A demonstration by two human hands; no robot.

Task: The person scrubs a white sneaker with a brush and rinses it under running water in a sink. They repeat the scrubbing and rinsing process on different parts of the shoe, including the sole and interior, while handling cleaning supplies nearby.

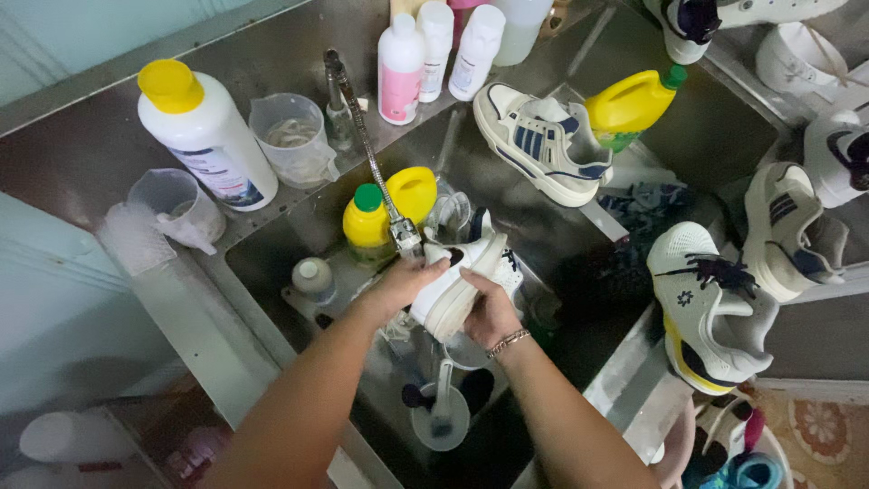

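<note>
Gripped from both sides: white low-top sneaker, held over steel sink basin under flexible metal tap.

Left hand clamped on near side of the shoe, fingers curled over its upper; right hand, with a chain bracelet at the wrist, closed on the sole from below. Shoe tilted, sole toward the camera, touching both hands, just under the spout. Yellow bottle with green cap stands just behind it in the basin. Large white bottle with yellow cap and clear plastic measuring jug on the steel counter to the left, well apart. White sneaker with navy stripes propped on the sink divider, to the right; white mesh sneaker with dark laces lies on the far right rim.
</note>
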